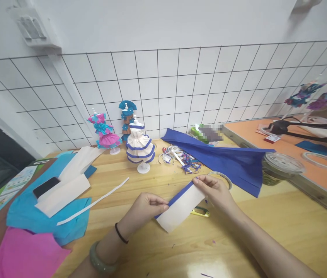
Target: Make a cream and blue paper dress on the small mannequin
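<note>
Between my two hands is a cream paper strip point(179, 208) with a dark blue band along its upper edge, held slanting above the wooden table. My left hand point(149, 206) pinches its lower left end at the blue edge. At the upper right corner, my right hand point(214, 189) grips it between thumb and fingers. Partly hidden behind the strip and my right hand lies a yellow-handled tool point(202, 211), perhaps scissors. Beyond my hands stands a small dress form point(140, 144) in a tiered cream paper dress with blue bands.
Two more dressed forms, one pink and turquoise point(105, 133), stand behind. Paper scraps point(183, 158), a blue sheet point(224, 162), a tape roll point(223, 177) and a lidded tub point(281, 168) lie to the right. Leftward are a phone point(46, 187), coloured sheets point(27, 216) and a thin white strip point(94, 202).
</note>
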A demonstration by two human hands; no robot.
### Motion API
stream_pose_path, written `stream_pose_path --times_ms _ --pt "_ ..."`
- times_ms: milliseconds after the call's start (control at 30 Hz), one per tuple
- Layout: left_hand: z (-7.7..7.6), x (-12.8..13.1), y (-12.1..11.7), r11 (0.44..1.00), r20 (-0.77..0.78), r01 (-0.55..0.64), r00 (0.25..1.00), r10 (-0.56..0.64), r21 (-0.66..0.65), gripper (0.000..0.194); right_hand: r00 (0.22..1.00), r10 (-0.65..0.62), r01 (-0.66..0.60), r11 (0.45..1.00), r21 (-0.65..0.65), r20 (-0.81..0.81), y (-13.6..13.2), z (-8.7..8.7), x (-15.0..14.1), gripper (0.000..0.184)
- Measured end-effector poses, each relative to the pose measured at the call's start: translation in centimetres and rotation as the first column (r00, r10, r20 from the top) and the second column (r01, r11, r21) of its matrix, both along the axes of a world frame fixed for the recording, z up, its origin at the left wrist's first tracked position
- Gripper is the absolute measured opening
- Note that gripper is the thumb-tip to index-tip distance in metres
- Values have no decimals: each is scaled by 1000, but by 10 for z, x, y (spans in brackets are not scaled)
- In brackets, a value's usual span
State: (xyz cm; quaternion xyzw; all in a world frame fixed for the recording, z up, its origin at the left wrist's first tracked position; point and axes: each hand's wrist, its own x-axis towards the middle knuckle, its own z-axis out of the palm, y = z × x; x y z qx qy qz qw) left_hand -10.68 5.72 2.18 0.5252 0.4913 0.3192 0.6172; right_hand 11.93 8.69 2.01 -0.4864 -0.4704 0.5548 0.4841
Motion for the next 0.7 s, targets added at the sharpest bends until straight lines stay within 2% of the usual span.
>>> stream_pose_path --times_ms 167,333,467,567,700 --pt "-1 -2 1 1000 40 -10 999 9 12 31 998 7 -6 1000 11 -63 0 -1 1 29" --pt "4 -3 -1 999 -57 0 998 2 34 41 997 -7 7 1000 1 -77 1 -1 1 29" --pt "6 -6 -1 997 -106 70 992 -66 33 38 999 -4 4 1000 -3 -54 1 0 0 31" --pt "6 -7 -1 993 -89 117 989 -115 24 34 999 17 -18 1000 -12 -50 -1 2 -2 32" --pt "9 0 -6 992 -26 117 993 -116 47 34 996 78 -78 997 -11 -31 -10 2 -10 34"
